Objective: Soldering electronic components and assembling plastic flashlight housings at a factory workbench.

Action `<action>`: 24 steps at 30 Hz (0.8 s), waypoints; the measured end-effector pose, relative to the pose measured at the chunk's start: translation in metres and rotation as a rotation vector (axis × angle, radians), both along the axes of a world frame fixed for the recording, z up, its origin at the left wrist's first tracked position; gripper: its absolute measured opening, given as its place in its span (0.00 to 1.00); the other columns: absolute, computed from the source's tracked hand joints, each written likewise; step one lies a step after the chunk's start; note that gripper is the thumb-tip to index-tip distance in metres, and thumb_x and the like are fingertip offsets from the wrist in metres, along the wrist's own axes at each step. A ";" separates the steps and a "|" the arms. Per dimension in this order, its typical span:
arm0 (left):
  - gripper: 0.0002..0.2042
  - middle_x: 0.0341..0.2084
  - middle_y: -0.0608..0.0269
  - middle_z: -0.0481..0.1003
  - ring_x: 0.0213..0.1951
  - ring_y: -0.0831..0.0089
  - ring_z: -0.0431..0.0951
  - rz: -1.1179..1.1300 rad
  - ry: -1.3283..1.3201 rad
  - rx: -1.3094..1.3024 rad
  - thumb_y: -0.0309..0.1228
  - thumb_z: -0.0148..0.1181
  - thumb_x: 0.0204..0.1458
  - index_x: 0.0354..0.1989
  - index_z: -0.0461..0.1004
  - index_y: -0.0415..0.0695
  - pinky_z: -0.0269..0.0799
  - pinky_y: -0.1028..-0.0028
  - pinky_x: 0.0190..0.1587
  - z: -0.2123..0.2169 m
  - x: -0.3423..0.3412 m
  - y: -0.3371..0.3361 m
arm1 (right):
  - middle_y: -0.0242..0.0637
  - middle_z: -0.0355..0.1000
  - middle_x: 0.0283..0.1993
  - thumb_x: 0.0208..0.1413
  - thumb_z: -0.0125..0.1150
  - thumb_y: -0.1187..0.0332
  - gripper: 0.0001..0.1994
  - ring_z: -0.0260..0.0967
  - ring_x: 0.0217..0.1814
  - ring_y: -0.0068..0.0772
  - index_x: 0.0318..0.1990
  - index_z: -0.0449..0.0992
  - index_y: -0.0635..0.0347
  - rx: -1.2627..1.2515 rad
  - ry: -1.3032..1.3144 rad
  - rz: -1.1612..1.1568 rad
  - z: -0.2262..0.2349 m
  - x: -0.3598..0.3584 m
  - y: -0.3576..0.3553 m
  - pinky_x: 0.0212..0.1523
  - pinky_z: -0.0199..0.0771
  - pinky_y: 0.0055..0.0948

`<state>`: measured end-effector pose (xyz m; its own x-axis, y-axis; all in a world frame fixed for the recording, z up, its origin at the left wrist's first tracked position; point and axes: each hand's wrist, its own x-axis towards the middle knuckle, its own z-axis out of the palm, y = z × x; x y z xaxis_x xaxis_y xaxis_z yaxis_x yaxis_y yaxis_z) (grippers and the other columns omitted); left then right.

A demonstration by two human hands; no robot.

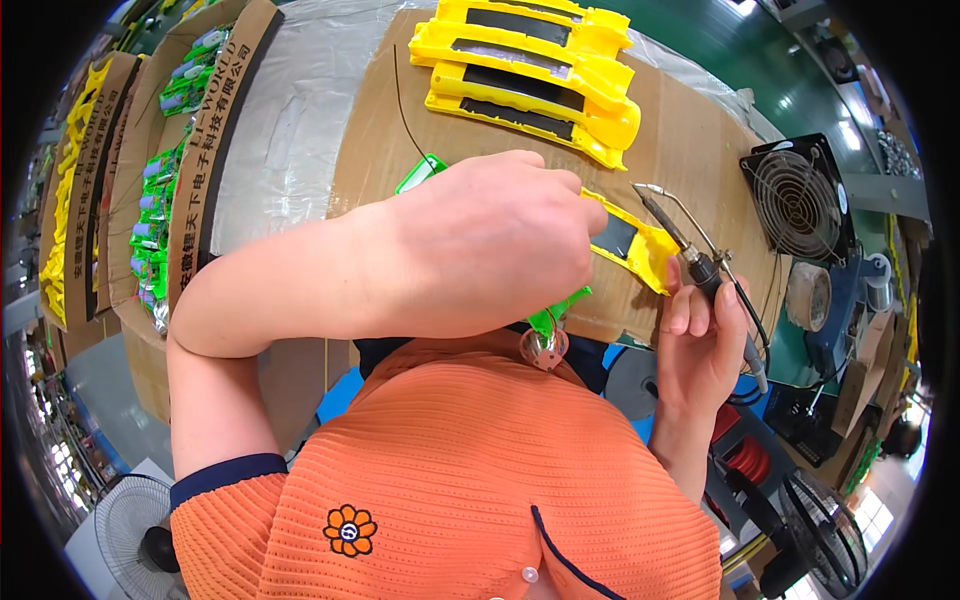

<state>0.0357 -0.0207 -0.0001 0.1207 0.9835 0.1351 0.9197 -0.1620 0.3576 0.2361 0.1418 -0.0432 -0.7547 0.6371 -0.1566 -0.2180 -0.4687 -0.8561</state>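
In front of my chest is my left hand, its back turned up and its fingers curled. Most of its fingertips are hidden, so what they pinch cannot be made out. Its knuckles cover one end of a yellow plastic casing with a dark strip inside. My right hand grips a soldering iron between thumb and fingers; a thin metal tube runs beside its tip, which points up and left. Green plastic with a wire shows below my left hand. A second green piece lies beyond the wrist.
Several yellow casings are stacked at the far side of the cardboard-covered table. Cartons on the left hold green assemblies and yellow parts. A black-framed fan and a tape roll stand at right.
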 end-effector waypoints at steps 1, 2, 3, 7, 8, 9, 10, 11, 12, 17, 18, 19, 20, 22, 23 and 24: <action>0.05 0.26 0.62 0.69 0.36 0.63 0.74 -0.007 0.000 0.001 0.30 0.61 0.42 0.19 0.72 0.45 0.70 0.67 0.40 -0.002 0.000 0.001 | 0.26 0.55 0.19 0.67 0.48 0.67 0.04 0.60 0.24 0.23 0.39 0.68 0.53 -0.032 0.015 -0.014 -0.001 0.000 -0.001 0.70 0.57 0.41; 0.05 0.26 0.62 0.69 0.36 0.64 0.73 0.001 -0.005 -0.001 0.29 0.61 0.42 0.21 0.73 0.45 0.69 0.67 0.41 -0.003 0.000 0.001 | 0.26 0.56 0.19 0.68 0.48 0.66 0.05 0.60 0.24 0.23 0.40 0.70 0.52 -0.069 0.034 -0.015 -0.002 0.000 -0.002 0.71 0.56 0.41; 0.04 0.27 0.62 0.69 0.36 0.64 0.73 0.009 -0.011 -0.004 0.29 0.61 0.43 0.23 0.73 0.45 0.68 0.68 0.41 -0.004 0.001 0.002 | 0.26 0.57 0.20 0.68 0.47 0.66 0.06 0.60 0.24 0.23 0.39 0.70 0.52 -0.096 0.047 -0.020 -0.002 -0.001 -0.005 0.71 0.56 0.41; 0.03 0.28 0.62 0.70 0.37 0.63 0.72 0.123 -0.032 0.069 0.28 0.62 0.47 0.26 0.74 0.45 0.68 0.67 0.42 -0.014 0.010 0.002 | 0.25 0.57 0.20 0.68 0.48 0.64 0.08 0.61 0.24 0.23 0.37 0.70 0.52 -0.194 0.064 -0.028 0.000 -0.010 -0.022 0.73 0.54 0.44; 0.03 0.29 0.61 0.72 0.37 0.61 0.73 0.223 -0.107 0.075 0.28 0.62 0.48 0.28 0.75 0.44 0.69 0.66 0.41 -0.016 0.012 0.003 | 0.25 0.58 0.19 0.68 0.48 0.64 0.07 0.61 0.24 0.23 0.38 0.70 0.53 -0.177 0.089 -0.033 -0.002 -0.012 -0.024 0.73 0.52 0.47; 0.03 0.29 0.60 0.73 0.36 0.60 0.74 0.324 -0.182 0.081 0.28 0.62 0.49 0.29 0.75 0.43 0.70 0.65 0.40 -0.019 0.015 0.004 | 0.25 0.58 0.19 0.68 0.48 0.64 0.07 0.61 0.24 0.23 0.38 0.70 0.53 -0.177 0.091 -0.034 -0.005 -0.009 -0.021 0.73 0.52 0.47; 0.03 0.29 0.60 0.73 0.36 0.60 0.74 0.323 -0.180 0.081 0.28 0.62 0.49 0.29 0.75 0.43 0.70 0.65 0.40 -0.024 0.016 0.004 | 0.27 0.60 0.19 0.67 0.49 0.66 0.04 0.64 0.24 0.26 0.41 0.68 0.52 -0.123 0.139 0.007 -0.009 -0.005 -0.014 0.71 0.55 0.50; 0.03 0.29 0.59 0.74 0.36 0.59 0.75 0.382 -0.219 0.092 0.28 0.62 0.49 0.29 0.75 0.43 0.71 0.64 0.39 -0.029 0.017 0.005 | 0.28 0.62 0.20 0.66 0.50 0.68 0.03 0.67 0.23 0.29 0.44 0.67 0.52 -0.071 0.185 0.049 -0.012 0.000 -0.007 0.69 0.57 0.54; 0.04 0.28 0.58 0.75 0.35 0.57 0.76 0.441 -0.258 0.104 0.28 0.62 0.49 0.30 0.75 0.42 0.72 0.63 0.38 -0.032 0.018 0.005 | 0.28 0.62 0.19 0.64 0.52 0.68 0.04 0.67 0.21 0.30 0.43 0.66 0.53 -0.034 0.173 0.044 -0.011 0.003 -0.001 0.69 0.57 0.57; 0.04 0.25 0.57 0.76 0.31 0.57 0.78 0.435 -0.161 0.091 0.28 0.61 0.47 0.29 0.77 0.42 0.74 0.62 0.35 -0.029 0.015 0.010 | 0.34 0.62 0.19 0.61 0.54 0.72 0.06 0.66 0.19 0.32 0.41 0.64 0.59 0.134 0.057 0.155 -0.007 0.021 0.034 0.31 0.76 0.34; 0.04 0.24 0.57 0.76 0.30 0.56 0.78 0.427 -0.101 0.046 0.29 0.61 0.47 0.29 0.78 0.42 0.74 0.62 0.34 -0.027 0.015 0.011 | 0.35 0.63 0.19 0.60 0.54 0.73 0.06 0.66 0.18 0.32 0.41 0.64 0.60 0.195 0.018 0.205 -0.006 0.021 0.037 0.23 0.73 0.30; 0.04 0.24 0.57 0.76 0.30 0.56 0.78 0.429 -0.100 0.043 0.29 0.61 0.47 0.29 0.78 0.42 0.74 0.62 0.34 -0.025 0.014 0.013 | 0.37 0.65 0.20 0.59 0.55 0.75 0.07 0.66 0.18 0.32 0.40 0.63 0.62 0.189 -0.011 0.199 -0.007 0.022 0.039 0.23 0.73 0.31; 0.04 0.23 0.56 0.76 0.29 0.56 0.78 0.424 -0.050 0.033 0.29 0.60 0.46 0.28 0.77 0.42 0.74 0.62 0.34 -0.024 0.015 0.014 | 0.37 0.65 0.20 0.59 0.55 0.75 0.07 0.66 0.18 0.32 0.40 0.63 0.62 0.185 -0.012 0.201 -0.007 0.022 0.040 0.23 0.73 0.31; 0.04 0.22 0.56 0.76 0.28 0.55 0.78 0.421 -0.001 0.019 0.29 0.60 0.46 0.27 0.77 0.42 0.74 0.61 0.33 -0.023 0.016 0.017 | 0.39 0.66 0.21 0.58 0.56 0.76 0.08 0.68 0.19 0.31 0.40 0.62 0.63 0.236 -0.057 0.238 -0.005 0.021 0.040 0.24 0.74 0.31; 0.04 0.22 0.55 0.75 0.28 0.55 0.78 0.421 0.030 0.024 0.28 0.59 0.45 0.26 0.76 0.41 0.74 0.61 0.32 -0.023 0.016 0.018 | 0.39 0.66 0.21 0.58 0.56 0.76 0.08 0.68 0.19 0.31 0.40 0.62 0.63 0.232 -0.057 0.241 -0.004 0.021 0.039 0.24 0.74 0.31; 0.04 0.22 0.55 0.75 0.27 0.55 0.77 0.421 0.060 0.029 0.28 0.58 0.45 0.25 0.75 0.41 0.73 0.60 0.32 -0.023 0.017 0.019 | 0.40 0.68 0.22 0.58 0.57 0.77 0.09 0.69 0.20 0.31 0.39 0.62 0.64 0.242 -0.068 0.248 -0.003 0.020 0.037 0.25 0.75 0.31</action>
<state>0.0529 -0.0018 -0.0228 -0.2825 0.9443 0.1687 0.9267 0.2232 0.3023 0.2558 0.1792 -0.0465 -0.8843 0.4602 -0.0791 -0.0611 -0.2820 -0.9575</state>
